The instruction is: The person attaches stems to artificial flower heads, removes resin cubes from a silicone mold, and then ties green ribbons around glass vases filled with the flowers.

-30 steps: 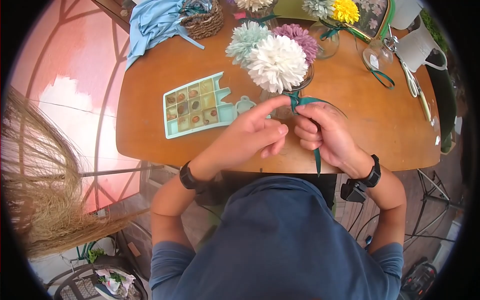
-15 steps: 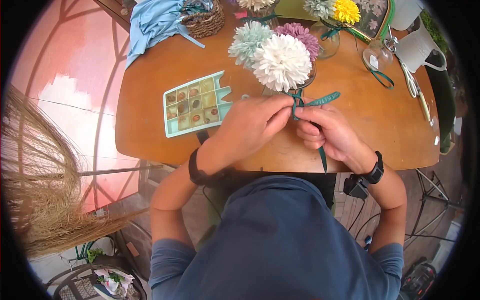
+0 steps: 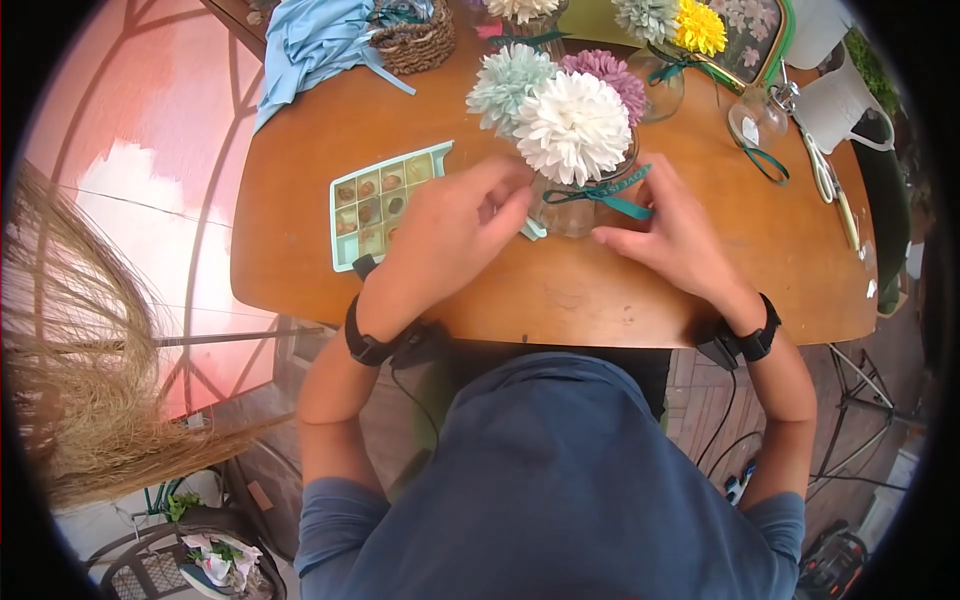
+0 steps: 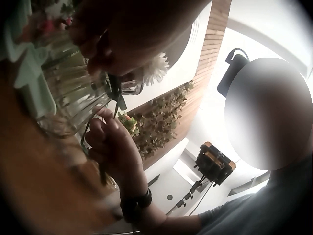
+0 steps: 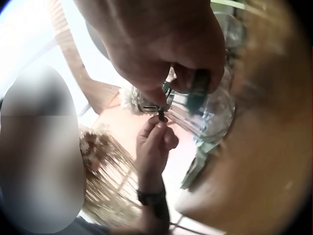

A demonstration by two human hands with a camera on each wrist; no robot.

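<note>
In the head view a glass vase (image 3: 568, 222) holds a white pompom flower (image 3: 573, 128), a pale teal one (image 3: 510, 88) and a mauve one (image 3: 612, 80). Dark green ribbon (image 3: 620, 203) with printed lettering is tied round the vase's neck, one tail sticking out rightward. My left hand (image 3: 450, 225), fingers loosely bent, is just left of the vase, apart from the knot. On the other side my right hand (image 3: 685, 230) has its thumb and forefinger spread beside the ribbon's tail. In the right wrist view, the left fingertips (image 5: 161, 122) overlap the dark ribbon (image 5: 161, 113).
A mint compartment tray (image 3: 347, 247) of small brown pieces lies left, partly behind my left arm. Farther back are blue cloth (image 3: 305, 55), a woven basket (image 3: 418, 48) and another ribboned vase (image 3: 660, 95). Scissors (image 3: 820, 175) and a white pitcher (image 3: 840, 95) stand at right.
The hands have parted from the knot: the left has moved away leftward, and the right has opened its fingers from the ribbon. The tied ribbon now lies against the vase.
</note>
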